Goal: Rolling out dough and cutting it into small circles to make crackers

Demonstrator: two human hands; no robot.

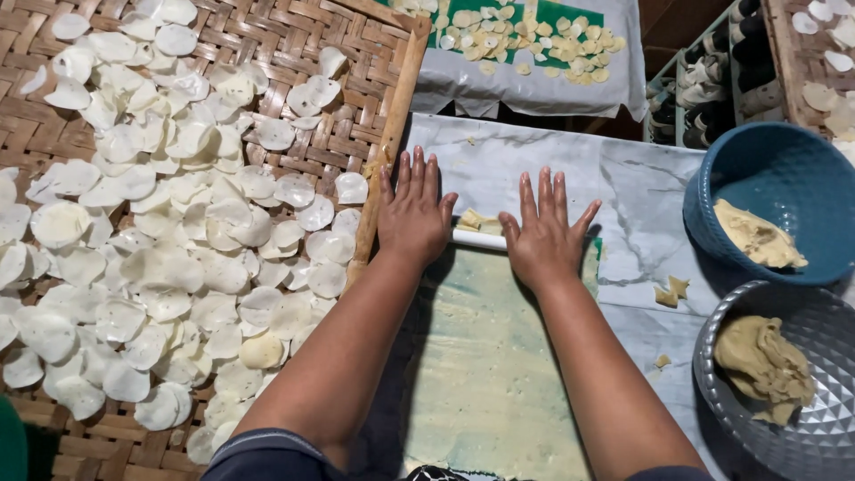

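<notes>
A white rolling pin (478,239) is pressed flat under the left hand (412,216) and right hand (543,239), fingers spread, beside the blue bowl (784,178).

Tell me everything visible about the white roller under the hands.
The roller is a white, smooth cylinder, plastic-looking, lying level across the work surface. Only its middle stretch shows, between the hands; both ends are hidden. The left hand and right hand press flat on it, fingers spread. A thin pale dough sheet lies on its near side, and dough scraps on its far side.
</notes>
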